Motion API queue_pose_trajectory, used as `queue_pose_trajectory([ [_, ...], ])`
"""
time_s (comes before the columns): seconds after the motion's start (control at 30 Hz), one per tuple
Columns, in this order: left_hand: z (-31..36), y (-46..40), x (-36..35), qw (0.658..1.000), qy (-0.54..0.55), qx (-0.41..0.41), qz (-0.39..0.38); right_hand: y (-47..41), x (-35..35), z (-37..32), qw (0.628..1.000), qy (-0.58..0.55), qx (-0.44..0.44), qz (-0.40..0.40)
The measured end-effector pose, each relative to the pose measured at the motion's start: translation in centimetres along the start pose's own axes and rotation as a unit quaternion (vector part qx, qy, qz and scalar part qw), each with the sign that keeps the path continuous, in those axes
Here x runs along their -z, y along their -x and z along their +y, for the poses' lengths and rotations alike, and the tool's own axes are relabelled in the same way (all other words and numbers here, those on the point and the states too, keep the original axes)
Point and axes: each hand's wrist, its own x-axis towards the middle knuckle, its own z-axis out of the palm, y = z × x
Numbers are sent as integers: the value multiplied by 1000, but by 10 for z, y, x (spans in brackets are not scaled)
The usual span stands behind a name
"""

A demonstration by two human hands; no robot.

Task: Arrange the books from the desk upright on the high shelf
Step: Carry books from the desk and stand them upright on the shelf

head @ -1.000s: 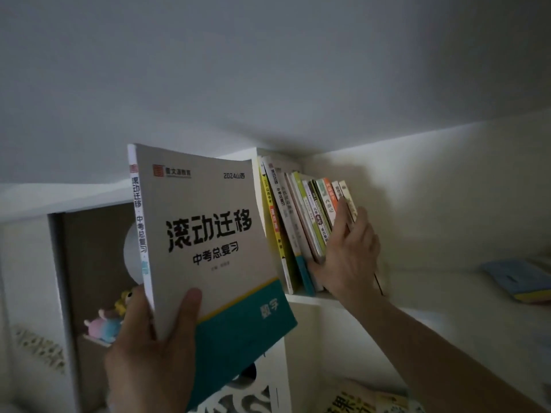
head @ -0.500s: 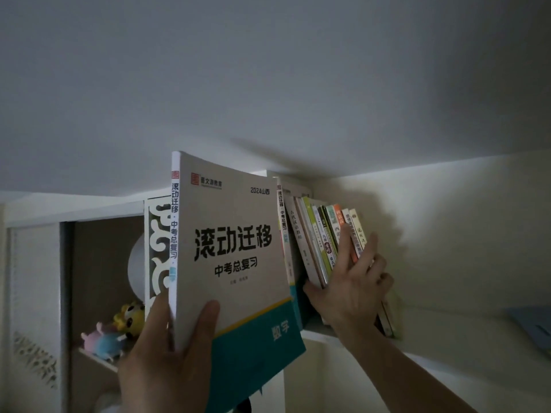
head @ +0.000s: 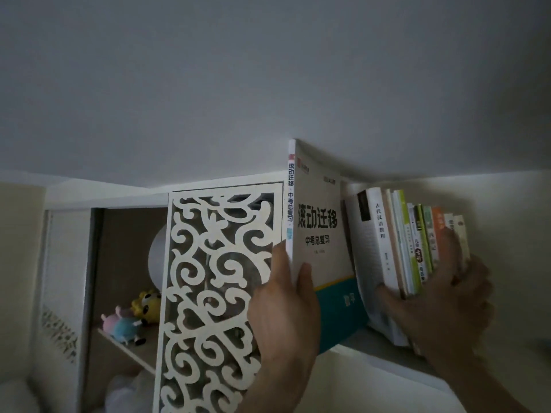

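Left hand (head: 283,311) grips the grey workbook (head: 320,234) by its spine, thumb across the cover: bold black title, teal band at the bottom, upright at the left end of the high shelf (head: 372,353). Right hand (head: 441,296) spreads open, pressing the leaning row of books (head: 408,242) rightward.

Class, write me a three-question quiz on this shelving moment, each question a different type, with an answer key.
1. True or false: the big grey and teal book stands to the right of the row of books.
2. Which hand grips the big book?
   A. left
   B. right
3. Fill in: the right hand presses against the ____ of the row on the high shelf.

Key:
1. false
2. A
3. spines
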Motion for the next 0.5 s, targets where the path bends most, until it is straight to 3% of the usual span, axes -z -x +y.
queue_pose_trajectory([
  [0.27, -1, -11, -66, 998, -51, 18, -43, -7, -1, 11, 1000, -18, -19, 9],
  [0.43, 2, -23, -105, 999, -47, 5, -12, -6, 0, 8, 999, -27, -23, 15],
  [0.5, -1, -20, -115, 998, -11, 28, -61, -5, 1, 6, 999, -20, -20, 16],
])
